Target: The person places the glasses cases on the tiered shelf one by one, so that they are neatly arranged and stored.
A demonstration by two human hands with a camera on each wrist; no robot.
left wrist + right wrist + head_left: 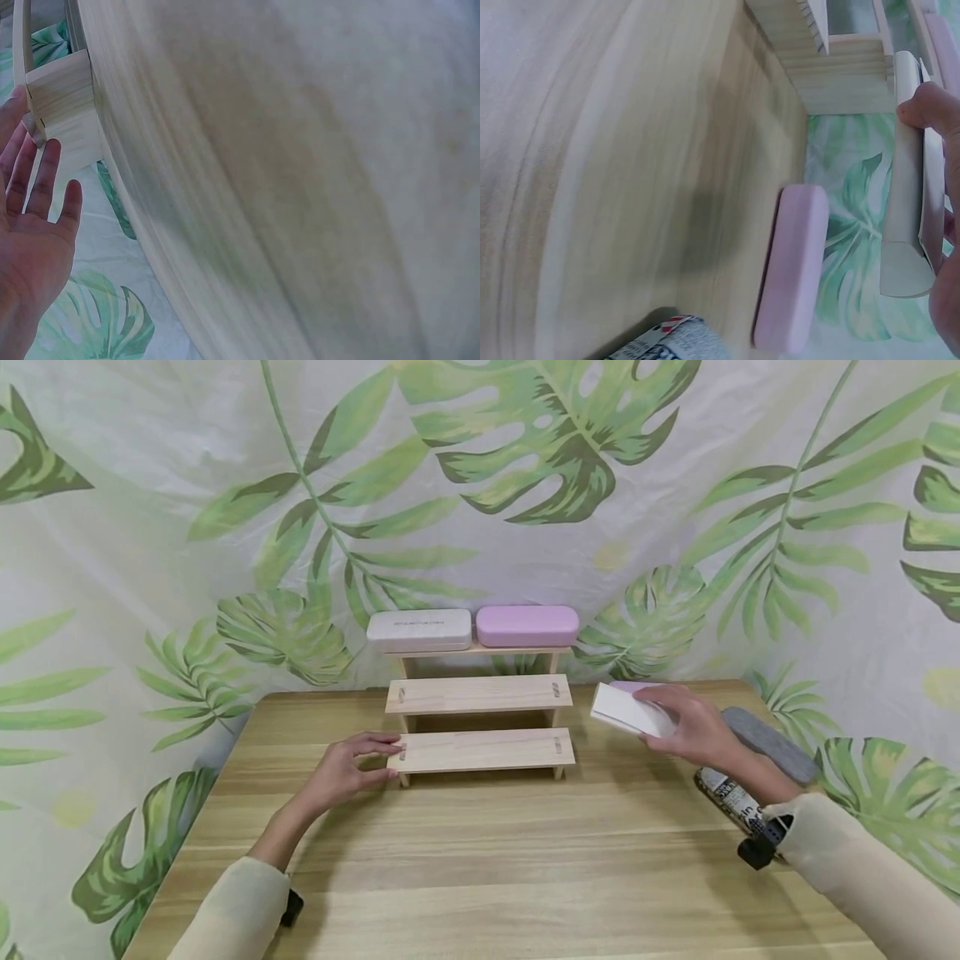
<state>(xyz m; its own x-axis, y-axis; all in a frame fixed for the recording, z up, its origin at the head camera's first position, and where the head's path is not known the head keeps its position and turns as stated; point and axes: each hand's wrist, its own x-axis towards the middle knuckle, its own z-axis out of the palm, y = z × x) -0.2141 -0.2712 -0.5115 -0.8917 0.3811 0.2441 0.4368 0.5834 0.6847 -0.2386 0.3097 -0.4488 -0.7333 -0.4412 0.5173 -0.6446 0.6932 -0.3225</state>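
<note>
Leaf-printed cloth [525, 547] in pale white with green fronds covers the background, falling behind a wood-grained bench [480, 868]. On the bench's far middle part stands a three-tier wooden stand [480, 695]. Its top tier carries two glasses cases side by side: a pale grey case [420, 631] on the left, with a line of dark lettering along its lid too small to read, and a pink case [527, 627] on the right, its visible sides plain.

To the right of the stand, the right hand [693, 727] holds a white case [630, 710] between thumb and fingers, above the bench. I see no letters on its visible faces. Beyond that hand, another pink case [791, 270] lies on the bench near the far edge. Farther right lie a grey felt-like case [768, 743] and, nearer, a patterned case [731, 795] with bold print; "in" can be read, while the forearm covers other parts.

At the stand's left end, the left hand [360, 768] touches the lowest tier, fingers fairly straight, thumb set apart. Both sleeves [236, 906] are cream.
</note>
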